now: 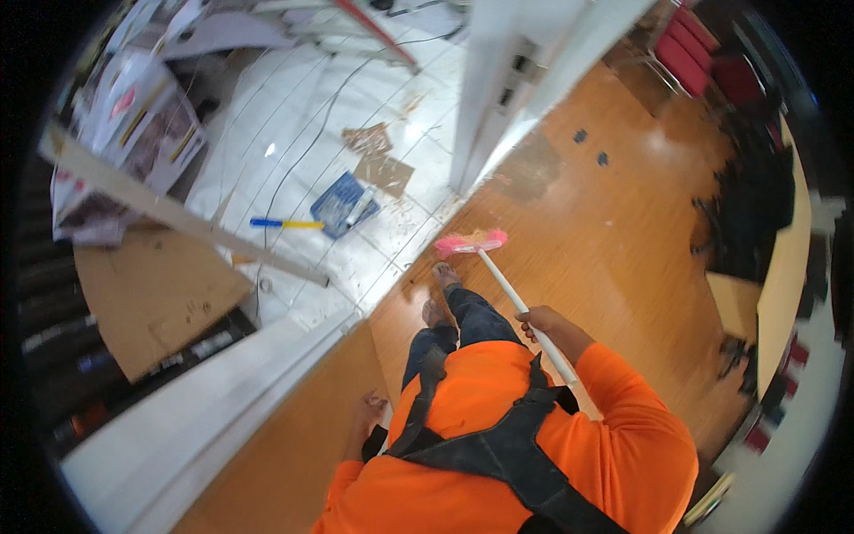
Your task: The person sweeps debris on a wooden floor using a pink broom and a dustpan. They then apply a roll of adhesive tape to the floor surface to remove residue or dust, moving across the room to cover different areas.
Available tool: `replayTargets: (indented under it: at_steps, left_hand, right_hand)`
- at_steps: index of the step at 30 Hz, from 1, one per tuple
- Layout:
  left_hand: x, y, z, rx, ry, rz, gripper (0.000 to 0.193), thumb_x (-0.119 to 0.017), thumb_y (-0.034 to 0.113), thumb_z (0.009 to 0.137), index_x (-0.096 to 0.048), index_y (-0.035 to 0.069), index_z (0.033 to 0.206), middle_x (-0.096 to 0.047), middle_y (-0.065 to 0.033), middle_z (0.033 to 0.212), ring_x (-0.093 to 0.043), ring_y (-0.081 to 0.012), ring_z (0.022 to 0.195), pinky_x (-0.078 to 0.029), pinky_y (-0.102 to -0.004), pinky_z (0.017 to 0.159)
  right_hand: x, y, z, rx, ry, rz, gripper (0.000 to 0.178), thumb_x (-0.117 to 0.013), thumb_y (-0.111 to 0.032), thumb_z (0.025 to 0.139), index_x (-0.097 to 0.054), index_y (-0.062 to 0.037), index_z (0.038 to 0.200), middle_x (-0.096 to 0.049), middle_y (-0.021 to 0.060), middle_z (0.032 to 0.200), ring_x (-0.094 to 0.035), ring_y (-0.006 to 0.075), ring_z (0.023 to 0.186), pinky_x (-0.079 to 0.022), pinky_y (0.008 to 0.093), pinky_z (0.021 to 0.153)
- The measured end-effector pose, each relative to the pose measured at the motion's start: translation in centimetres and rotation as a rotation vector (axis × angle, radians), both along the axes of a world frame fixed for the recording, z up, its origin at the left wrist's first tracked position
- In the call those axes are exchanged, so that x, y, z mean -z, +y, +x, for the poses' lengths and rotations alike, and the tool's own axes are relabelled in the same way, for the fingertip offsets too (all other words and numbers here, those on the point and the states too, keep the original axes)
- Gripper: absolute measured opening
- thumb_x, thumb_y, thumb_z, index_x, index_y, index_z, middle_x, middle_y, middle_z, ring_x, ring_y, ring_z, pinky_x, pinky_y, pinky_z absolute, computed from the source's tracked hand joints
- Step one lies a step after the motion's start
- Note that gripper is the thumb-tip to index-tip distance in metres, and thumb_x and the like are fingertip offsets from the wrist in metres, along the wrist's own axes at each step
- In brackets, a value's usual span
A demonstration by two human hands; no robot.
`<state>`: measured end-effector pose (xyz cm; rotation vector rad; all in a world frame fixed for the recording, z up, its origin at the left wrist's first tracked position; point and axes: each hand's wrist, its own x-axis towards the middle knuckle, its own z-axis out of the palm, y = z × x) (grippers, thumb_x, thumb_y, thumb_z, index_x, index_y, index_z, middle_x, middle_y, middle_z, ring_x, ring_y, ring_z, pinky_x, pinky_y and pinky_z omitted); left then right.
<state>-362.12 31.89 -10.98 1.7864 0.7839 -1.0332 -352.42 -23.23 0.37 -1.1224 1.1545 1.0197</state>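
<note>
My right hand point(541, 322) is wrapped round the white stick of a broom point(505, 281). The stick slants from beside my right arm toward the floor. Its head, with pink bristles point(471, 241), rests on the wood-look floor just in front of my feet, beside the edge of the white tiles. Tan debris clings to the bristles. Low at my left side is my left hand point(370, 408), near a brown door panel point(302, 445). A white bit shows beside its fingers. The fingers are small and blurred, so whether they grip it is unclear.
On the white tiles lie a blue dustpan-like piece point(341, 203), a blue-and-yellow handled tool point(286, 223), brown scraps point(384, 173) and a cable point(325, 125). Cardboard point(160, 298) leans at left. A white door frame point(498, 98) stands ahead; red chairs point(685, 49) stand far right.
</note>
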Motion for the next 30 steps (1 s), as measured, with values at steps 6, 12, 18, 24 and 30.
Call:
replayTargets:
  at_steps: [6,12,18,24,30]
  left_hand:
    - [5.6,5.2,8.5,-0.392,0.029,-0.415,0.035,-0.054,0.024,0.089,-0.055,-0.002,0.112,-0.053,-0.0035,0.073,-0.052,-0.0131,0.066,-0.045,-0.0264,0.063]
    - [-3.8,-8.1,18.8,0.346,-0.192,0.082,0.05,-0.058,0.027,0.087,-0.046,0.003,0.129,-0.058,-0.0052,0.083,-0.054,-0.0127,0.07,-0.045,-0.0259,0.054]
    - [-7.9,-19.2,21.3,0.527,-0.241,0.034,0.057,-0.065,0.028,0.083,-0.045,0.0,0.129,-0.059,-0.0047,0.08,-0.052,-0.0102,0.063,-0.044,-0.0245,0.048]
    - [-9.1,-27.6,20.8,0.771,-0.212,0.125,0.057,-0.066,0.031,0.082,-0.048,-0.002,0.126,-0.062,-0.0088,0.089,-0.056,-0.0123,0.064,-0.046,-0.0261,0.052]
    - [-12.0,-31.8,17.7,0.737,-0.085,0.144,0.058,-0.066,0.029,0.083,-0.046,0.0,0.129,-0.059,-0.0054,0.088,-0.055,-0.0107,0.073,-0.047,-0.0254,0.057]
  right_hand:
    - [-0.8,-1.4,-11.8,0.662,-0.079,-0.018,0.021,-0.061,-0.022,0.086,-0.052,-0.0041,0.093,-0.049,0.0028,0.062,-0.045,0.0099,0.044,-0.039,0.0263,0.036]
    - [-1.8,-2.3,-22.9,0.514,-0.14,-0.611,0.034,-0.065,-0.026,0.083,-0.055,0.0011,0.099,-0.052,0.0052,0.062,-0.047,0.0127,0.043,-0.042,0.0288,0.038]
    - [0.3,-10.5,-27.7,0.803,0.072,-0.624,0.03,-0.058,-0.02,0.083,-0.054,0.0008,0.105,-0.051,0.007,0.059,-0.049,0.0185,0.042,-0.044,0.0349,0.04]
    - [10.5,-25.3,-32.6,0.328,0.193,-1.075,0.039,-0.055,-0.013,0.076,-0.052,0.0039,0.111,-0.063,0.022,0.085,-0.065,0.0317,0.073,-0.052,0.0405,0.062]
    - [16.0,-43.9,-24.4,0.536,0.155,-0.98,0.045,-0.047,-0.008,0.077,-0.046,0.0025,0.121,-0.063,0.0227,0.086,-0.065,0.0294,0.072,-0.052,0.0395,0.061]
